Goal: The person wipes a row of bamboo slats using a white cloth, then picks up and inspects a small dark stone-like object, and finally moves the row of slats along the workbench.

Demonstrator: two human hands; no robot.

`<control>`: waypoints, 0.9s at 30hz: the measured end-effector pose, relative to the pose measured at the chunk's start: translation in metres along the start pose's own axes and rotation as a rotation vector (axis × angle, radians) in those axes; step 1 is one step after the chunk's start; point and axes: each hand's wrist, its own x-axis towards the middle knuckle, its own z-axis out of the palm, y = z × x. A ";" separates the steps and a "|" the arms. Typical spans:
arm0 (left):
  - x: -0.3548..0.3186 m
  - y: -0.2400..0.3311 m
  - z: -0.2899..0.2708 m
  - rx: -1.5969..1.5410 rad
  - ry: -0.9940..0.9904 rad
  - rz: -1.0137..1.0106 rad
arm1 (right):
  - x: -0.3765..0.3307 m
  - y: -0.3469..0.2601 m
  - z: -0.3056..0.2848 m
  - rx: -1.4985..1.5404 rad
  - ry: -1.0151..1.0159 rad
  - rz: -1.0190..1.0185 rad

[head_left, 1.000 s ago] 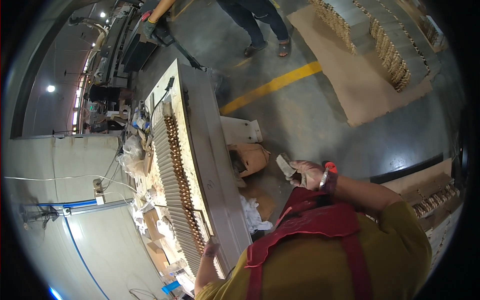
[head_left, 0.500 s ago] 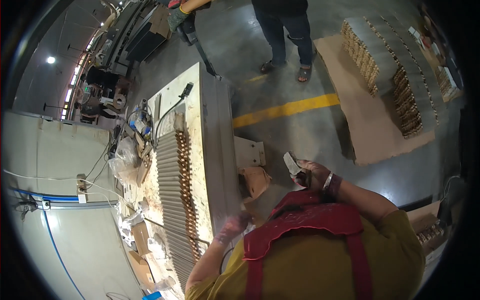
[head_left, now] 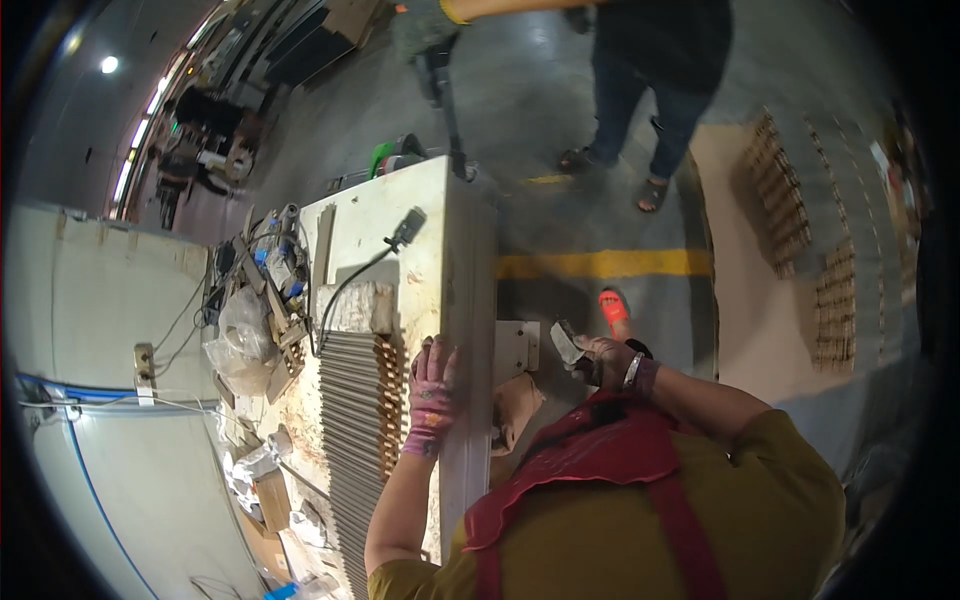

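Observation:
My left hand [head_left: 433,402], in a pinkish, stained glove, rests on the right edge of the white table with its fingers stretched forward. Beside it on the table lies a long row of grey bars [head_left: 352,405] with copper-coloured ends [head_left: 390,405]. My right hand [head_left: 607,358], dark with smudges, is held off to the right, away from the table. Its fingers close around a small grey-white block-like piece [head_left: 567,343]; its exact kind does not show.
A pale block [head_left: 360,306] and a black cable clip [head_left: 407,229] are at the table's far end. Plastic bags and scraps [head_left: 243,325] clutter its left side. Another person [head_left: 650,100] stands ahead. Stacked copper-coloured parts [head_left: 782,205] sit on cardboard at right.
My left hand has moved up and forward onto the table edge. My right hand still grips the grey piece. The view has shifted, and the person ahead appears farther right.

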 end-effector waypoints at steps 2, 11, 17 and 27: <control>0.006 -0.016 0.009 -0.036 0.017 -0.056 | 0.027 -0.033 0.013 -0.083 0.023 0.017; 0.017 -0.023 0.051 -0.013 0.107 -0.425 | 0.142 -0.133 0.000 -0.614 0.125 0.227; 0.022 -0.022 0.041 -0.087 0.011 -0.515 | 0.219 -0.119 -0.084 -0.828 0.035 0.220; 0.021 -0.027 0.042 -0.187 -0.054 -0.561 | 0.267 -0.090 -0.049 -1.349 -0.131 0.155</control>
